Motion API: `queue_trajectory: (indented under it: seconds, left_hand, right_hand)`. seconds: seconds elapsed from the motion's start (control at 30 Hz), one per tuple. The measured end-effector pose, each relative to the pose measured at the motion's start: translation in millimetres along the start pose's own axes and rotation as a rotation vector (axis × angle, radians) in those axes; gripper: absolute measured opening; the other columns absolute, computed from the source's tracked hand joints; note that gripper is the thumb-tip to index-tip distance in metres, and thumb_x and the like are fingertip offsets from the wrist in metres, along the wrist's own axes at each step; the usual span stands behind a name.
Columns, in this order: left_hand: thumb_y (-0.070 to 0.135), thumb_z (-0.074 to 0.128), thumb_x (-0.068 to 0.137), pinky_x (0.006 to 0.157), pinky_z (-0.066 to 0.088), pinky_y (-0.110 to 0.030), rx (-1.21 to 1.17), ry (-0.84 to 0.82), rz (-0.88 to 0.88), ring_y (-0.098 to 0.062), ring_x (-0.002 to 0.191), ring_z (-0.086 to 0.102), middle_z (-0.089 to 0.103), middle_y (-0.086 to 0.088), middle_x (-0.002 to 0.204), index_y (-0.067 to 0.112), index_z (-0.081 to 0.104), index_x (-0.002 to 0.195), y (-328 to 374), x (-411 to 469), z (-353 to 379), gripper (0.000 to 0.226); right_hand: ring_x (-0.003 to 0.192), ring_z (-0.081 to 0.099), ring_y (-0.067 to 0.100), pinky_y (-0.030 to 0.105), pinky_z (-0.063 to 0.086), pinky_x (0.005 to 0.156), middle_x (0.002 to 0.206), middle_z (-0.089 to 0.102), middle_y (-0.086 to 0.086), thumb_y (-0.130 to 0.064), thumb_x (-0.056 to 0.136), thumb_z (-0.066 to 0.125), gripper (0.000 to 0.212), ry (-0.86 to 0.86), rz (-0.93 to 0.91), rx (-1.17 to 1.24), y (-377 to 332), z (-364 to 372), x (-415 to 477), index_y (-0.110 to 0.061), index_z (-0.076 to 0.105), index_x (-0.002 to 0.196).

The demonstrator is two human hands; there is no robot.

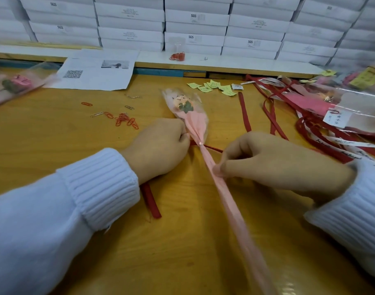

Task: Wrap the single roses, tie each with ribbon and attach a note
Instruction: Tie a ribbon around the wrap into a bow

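Head view: a wrapped rose [185,107] lies on the smooth yellow wooden counter [54,128]. Its bloom sits in crinkled clear film toward 12 o'clock, and its long stem, sheathed in soft pleated pink paper, runs off toward 5 o'clock. A small shiny tie cinches the paper at the neck.

The left hand [158,150], in a ribbed white knit cuff, is curled closed at the neck's 9 o'clock side and grips the flat red ribbon [151,201]. The ribbon's cut end shows from under the wrist. The right hand [273,162] pinches the pink sheath just below the neck between thumb and fingertip (the other fingers are loosely bent).

Orange wire paper clips [127,121] are scattered at 10 o'clock. Small yellow notes [214,86] lie at 12 o'clock, near the counter's far edge. A tangle of red and white ribbons [331,141] and finished film-wrapped roses [310,103] crowd 2 o'clock. A printed sheet [97,71] overhangs the back ledge, and stacked white boxes [195,18] form a wall behind. Bare wood lies open at 7 o'clock.
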State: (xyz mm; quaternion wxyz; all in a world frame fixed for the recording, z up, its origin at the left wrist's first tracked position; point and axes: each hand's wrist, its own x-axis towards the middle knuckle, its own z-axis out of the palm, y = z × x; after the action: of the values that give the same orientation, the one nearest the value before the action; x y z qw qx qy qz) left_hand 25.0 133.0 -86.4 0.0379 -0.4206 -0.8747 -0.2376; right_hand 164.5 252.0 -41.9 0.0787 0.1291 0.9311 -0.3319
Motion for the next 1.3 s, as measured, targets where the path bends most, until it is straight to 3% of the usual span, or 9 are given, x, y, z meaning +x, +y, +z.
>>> queue_trajectory:
  seconds: [0.1,0.2,0.3,0.43,0.53,0.67,0.9,1.1,1.3]
  left_hand:
    - [0.020,0.045,0.092,0.062,0.037,-0.035,-0.003,0.000,0.016,-0.017,0.065,0.047,0.054,-0.006,0.072,0.007,0.050,0.070,1.1,-1.7,-2.4,0.026]
    - [0.023,0.044,0.093,0.060,0.039,-0.033,0.014,0.001,0.020,-0.017,0.066,0.047,0.053,-0.003,0.073,0.008,0.053,0.076,0.0,-2.9,-4.3,0.025]
    - [0.027,0.047,0.094,0.057,0.033,-0.021,0.011,0.028,0.039,-0.013,0.071,0.047,0.054,0.006,0.077,0.016,0.057,0.081,0.8,-2.4,-5.9,0.020]
    - [0.041,0.058,0.088,0.062,0.036,-0.012,-0.055,-0.052,0.030,-0.003,0.082,0.053,0.055,0.018,0.088,0.034,0.064,0.083,5.0,-0.4,-11.4,0.011]
    - [0.043,0.062,0.086,0.063,0.037,-0.010,-0.074,-0.111,0.028,0.004,0.083,0.051,0.054,0.024,0.082,0.035,0.069,0.082,5.3,-0.4,-13.4,0.011]
    - [0.038,0.060,0.088,0.062,0.032,-0.010,-0.110,-0.132,0.000,0.004,0.082,0.050,0.057,0.023,0.083,0.035,0.066,0.074,5.5,-0.5,-14.5,0.016]
    - [0.030,0.056,0.091,0.055,0.035,-0.012,-0.190,-0.054,-0.082,0.001,0.069,0.052,0.060,0.014,0.075,0.020,0.067,0.078,0.3,-1.3,-15.0,0.020]
    - [0.022,0.057,0.093,0.038,0.040,-0.015,-0.750,-0.211,-0.319,-0.004,0.040,0.047,0.055,0.007,0.046,0.013,0.063,0.069,5.6,-3.4,-25.0,0.026]
    - [0.018,0.056,0.093,0.047,0.046,-0.016,-1.109,-0.222,-0.414,-0.004,0.047,0.051,0.058,0.004,0.055,0.012,0.063,0.074,7.0,-1.8,-26.6,0.021]
  right_hand:
    - [0.052,0.051,0.002,0.015,0.041,0.048,0.058,0.056,-0.009,-0.056,0.078,0.052,0.036,0.151,-0.005,-0.042,5.9,1.1,4.5,-0.025,0.067,0.069]
    - [0.073,0.052,0.003,0.030,0.046,0.077,0.078,0.056,-0.014,-0.047,0.082,0.057,0.015,0.365,-0.020,-0.136,19.9,-4.2,11.1,-0.032,0.060,0.082]
    - [0.085,0.051,0.001,0.049,0.041,0.099,0.091,0.052,-0.020,-0.048,0.079,0.061,0.016,0.285,0.021,-0.220,26.7,-5.2,15.7,-0.039,0.058,0.092]
    - [0.083,0.053,0.002,0.045,0.046,0.094,0.085,0.058,-0.017,-0.039,0.084,0.064,0.007,0.303,0.021,-0.192,32.1,-3.4,24.0,-0.033,0.064,0.083]
    - [0.081,0.058,0.007,0.022,0.045,0.066,0.083,0.061,-0.011,-0.039,0.086,0.062,0.013,0.321,0.026,-0.113,35.9,-5.4,26.0,-0.029,0.065,0.080]
    - [0.060,0.054,0.005,0.017,0.039,0.053,0.070,0.059,-0.006,-0.040,0.087,0.060,0.017,0.318,0.041,-0.027,37.8,-7.2,24.5,-0.026,0.065,0.079]
    - [0.057,0.053,0.012,0.031,0.047,0.063,0.062,0.059,-0.004,-0.042,0.085,0.059,0.025,0.213,0.017,-0.059,35.1,-26.6,12.0,-0.021,0.066,0.076]
    - [0.068,0.049,0.028,0.041,0.040,0.063,0.067,0.061,0.002,-0.037,0.064,0.065,0.027,0.186,-0.100,0.366,43.1,-36.3,7.7,-0.013,0.068,0.078]
    - [0.077,0.062,0.010,0.025,0.048,0.071,0.074,0.068,-0.005,-0.015,0.081,0.065,0.009,0.299,-0.156,0.371,43.8,-33.6,11.0,-0.021,0.072,0.080]
